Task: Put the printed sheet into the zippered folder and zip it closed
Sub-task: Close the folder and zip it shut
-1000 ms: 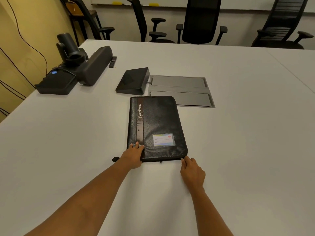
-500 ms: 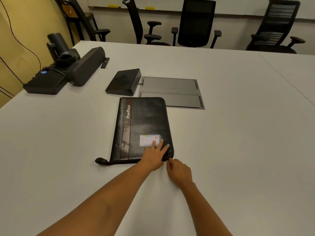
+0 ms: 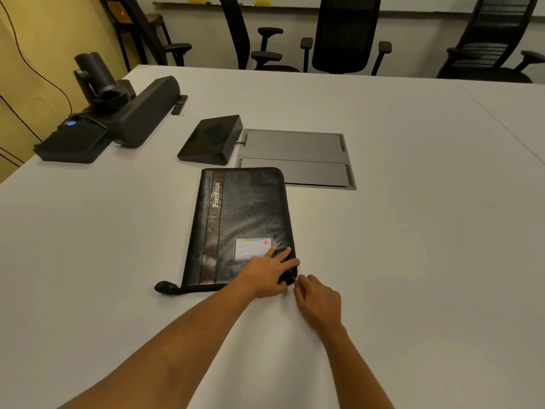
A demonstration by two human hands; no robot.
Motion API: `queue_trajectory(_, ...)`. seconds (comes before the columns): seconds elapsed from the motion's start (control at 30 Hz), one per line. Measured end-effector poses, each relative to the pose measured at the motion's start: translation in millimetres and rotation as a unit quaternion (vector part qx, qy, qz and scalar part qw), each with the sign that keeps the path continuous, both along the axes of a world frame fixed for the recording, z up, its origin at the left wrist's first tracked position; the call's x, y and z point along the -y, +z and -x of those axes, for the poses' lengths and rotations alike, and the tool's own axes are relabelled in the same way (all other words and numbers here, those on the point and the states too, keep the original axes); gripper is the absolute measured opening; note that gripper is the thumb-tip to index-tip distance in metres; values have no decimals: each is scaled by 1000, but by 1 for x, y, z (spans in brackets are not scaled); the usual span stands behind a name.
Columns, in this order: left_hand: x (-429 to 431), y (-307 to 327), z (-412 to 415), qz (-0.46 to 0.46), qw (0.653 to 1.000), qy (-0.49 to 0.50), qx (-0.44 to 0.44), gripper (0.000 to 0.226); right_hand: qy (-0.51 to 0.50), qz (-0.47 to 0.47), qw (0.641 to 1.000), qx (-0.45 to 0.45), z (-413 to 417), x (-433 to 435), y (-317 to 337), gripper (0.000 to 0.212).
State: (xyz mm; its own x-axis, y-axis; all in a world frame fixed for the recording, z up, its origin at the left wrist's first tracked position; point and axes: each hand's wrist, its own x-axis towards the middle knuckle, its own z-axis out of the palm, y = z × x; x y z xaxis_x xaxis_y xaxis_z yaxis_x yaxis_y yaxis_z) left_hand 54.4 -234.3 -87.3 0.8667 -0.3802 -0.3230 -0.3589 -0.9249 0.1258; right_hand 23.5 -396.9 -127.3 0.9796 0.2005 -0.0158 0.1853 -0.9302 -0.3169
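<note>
A black zippered folder (image 3: 244,214) marked "PortFolio" lies closed and flat on the white table (image 3: 413,231), with a small label card (image 3: 252,247) near its front right corner. My left hand (image 3: 269,274) presses that corner with straight, spread fingers. My right hand (image 3: 317,299) sits just right of the corner and pinches the small metal zipper pull (image 3: 295,279). A black strap loop (image 3: 166,287) sticks out at the folder's front left corner. No printed sheet is in sight.
Behind the folder sit a black wedge-shaped device (image 3: 212,138) and a grey recessed cable hatch (image 3: 295,157). A camera, speaker bar and black console (image 3: 112,113) stand at the far left. Office chairs (image 3: 348,33) line the table's far edge.
My left hand slid from the folder's front left corner to its front right corner. My right hand closed in on that corner and took the zipper pull.
</note>
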Motion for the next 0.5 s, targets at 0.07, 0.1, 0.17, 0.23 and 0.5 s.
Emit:
queue_trajectory(0.07,1,-2,1,-4,1000,-1,7,61,-35,-10,999,-7,-9,3,0,27)
queue_trajectory(0.1,2,-4,1,-6,1000,-2,10,61,-49,-15,999,-9,-16,3,0,28)
queue_trajectory(0.17,3,-6,3,-10,1000,-1,11,62,-58,-17,998,-16,-30,2,2,29)
queue_trajectory(0.23,3,-9,4,-16,1000,-2,20,63,-59,-15,998,-28,-45,-2,5,29)
queue_trajectory(0.5,6,-14,6,47,984,18,172,41,-29,-30,998,-43,-67,3,5,28)
